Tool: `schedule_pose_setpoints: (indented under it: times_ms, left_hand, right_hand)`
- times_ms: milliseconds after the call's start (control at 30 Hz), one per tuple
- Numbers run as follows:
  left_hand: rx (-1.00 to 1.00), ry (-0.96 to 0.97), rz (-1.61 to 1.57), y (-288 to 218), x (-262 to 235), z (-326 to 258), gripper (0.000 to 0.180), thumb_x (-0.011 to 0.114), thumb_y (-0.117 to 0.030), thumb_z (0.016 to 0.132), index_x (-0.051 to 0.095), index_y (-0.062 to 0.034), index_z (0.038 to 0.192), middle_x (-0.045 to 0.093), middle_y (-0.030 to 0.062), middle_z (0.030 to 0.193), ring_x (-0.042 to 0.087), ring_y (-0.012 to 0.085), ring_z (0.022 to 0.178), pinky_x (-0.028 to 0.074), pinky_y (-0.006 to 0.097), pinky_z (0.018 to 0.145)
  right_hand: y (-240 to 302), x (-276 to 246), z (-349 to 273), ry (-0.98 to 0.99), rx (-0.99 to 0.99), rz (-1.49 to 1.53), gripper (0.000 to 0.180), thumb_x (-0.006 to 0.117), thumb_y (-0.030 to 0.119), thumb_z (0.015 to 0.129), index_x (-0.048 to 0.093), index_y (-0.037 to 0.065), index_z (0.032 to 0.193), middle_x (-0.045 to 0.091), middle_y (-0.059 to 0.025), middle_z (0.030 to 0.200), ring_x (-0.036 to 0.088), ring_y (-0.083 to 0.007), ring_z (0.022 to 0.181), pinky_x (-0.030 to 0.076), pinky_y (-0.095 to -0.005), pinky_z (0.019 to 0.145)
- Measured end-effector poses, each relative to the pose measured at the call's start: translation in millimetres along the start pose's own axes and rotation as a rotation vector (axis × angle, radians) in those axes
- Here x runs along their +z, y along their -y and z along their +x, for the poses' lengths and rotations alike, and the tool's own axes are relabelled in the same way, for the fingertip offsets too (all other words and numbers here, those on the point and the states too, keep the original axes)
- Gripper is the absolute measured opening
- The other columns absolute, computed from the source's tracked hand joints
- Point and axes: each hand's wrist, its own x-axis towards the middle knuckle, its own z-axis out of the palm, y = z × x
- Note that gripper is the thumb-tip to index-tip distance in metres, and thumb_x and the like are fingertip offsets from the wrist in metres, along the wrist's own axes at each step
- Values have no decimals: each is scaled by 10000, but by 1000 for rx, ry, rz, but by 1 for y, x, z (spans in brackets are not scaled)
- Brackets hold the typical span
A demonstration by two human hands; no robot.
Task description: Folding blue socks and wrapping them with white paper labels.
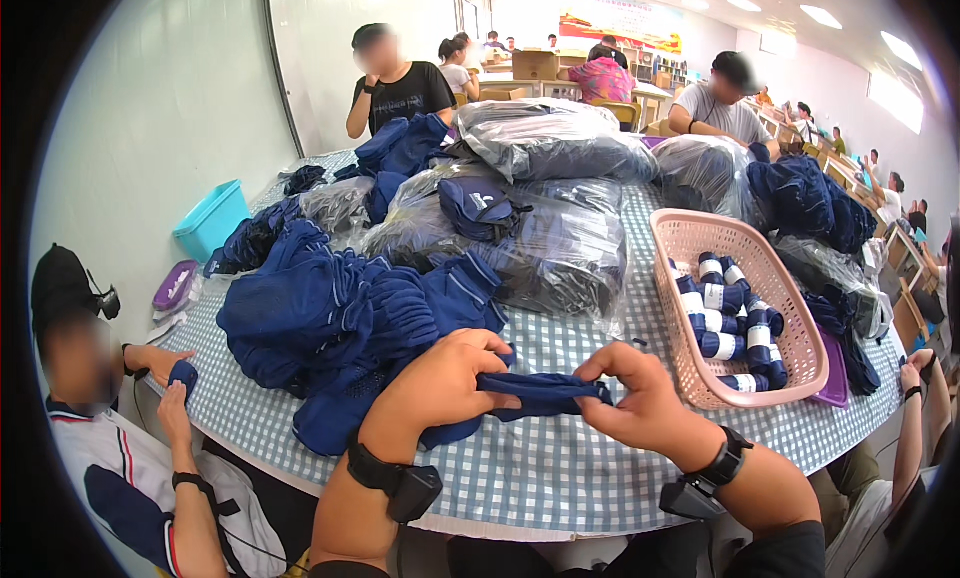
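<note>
Between my two hands, low over the table, a narrow folded strip of navy knit cloth (pixel 545 390) is stretched sideways. My left hand (pixel 440 383) is closed on its left end, with the fingers curled over and the thumb beneath. At the other end my right hand (pixel 640 396) pinches the cloth between thumb and fingers. Just beyond my left hand lies a loose heap of navy knit garments (pixel 310 313), partly hidden by that hand and forearm. A pink plastic basket (pixel 676 328) stands to the right of my right hand, holding several rolled navy bundles (pixel 757 340) with white paper bands.
Clear plastic bags of dark cloth (pixel 560 228) are stacked mid-table on a checked tablecloth (pixel 540 478). A turquoise bin (pixel 213 221) stands at the far left. A co-worker's hand (pixel 175 408) holds a small navy piece at left; others sit opposite and at right.
</note>
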Motion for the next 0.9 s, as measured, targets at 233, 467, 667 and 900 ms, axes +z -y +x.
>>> schedule_pose_setpoints:
  times_ms: [233, 467, 667, 900]
  left_hand:
    - [278, 97, -400, -28, 20, 7, 408, 949, -189, 667, 776, -17, 995, 702, 155, 1207, 675, 303, 1091, 510, 388, 943]
    - [87, 347, -588, -30, 60, 3, 319, 848, -97, 825, 725, 13, 1098, 755, 99, 1009, 703, 174, 909, 533, 325, 826]
    - [-66, 460, -786, -34, 67, 10, 356, 828, -64, 854, 703, 12, 1179, 741, 42, 1122, 655, 114, 1024, 515, 308, 938]
    - [185, 330, -852, -54, 34, 13, 613, 866, -290, 848, 624, 4, 1328, 651, 122, 1310, 642, 214, 1150, 508, 372, 1019]
  right_hand:
    - [39, -41, -23, -144, 260, 463, 222, 757, -35, 890, 644, -12, 1079, 718, -78, 1025, 690, -110, 910, 566, -242, 786]
    - [59, -70, -40, -140, 134, 528, 365, 813, -67, 829, 653, -50, 1157, 739, -129, 1063, 725, -155, 971, 594, -277, 857]
    - [78, -93, -28, -56, 99, 453, 340, 810, -51, 823, 684, -43, 1139, 737, -122, 1071, 713, -149, 968, 578, -290, 879]
    - [103, -114, -10, 95, -274, -76, 344, 852, -6, 717, 726, 9, 1036, 711, -142, 1019, 703, -282, 954, 553, -356, 820]
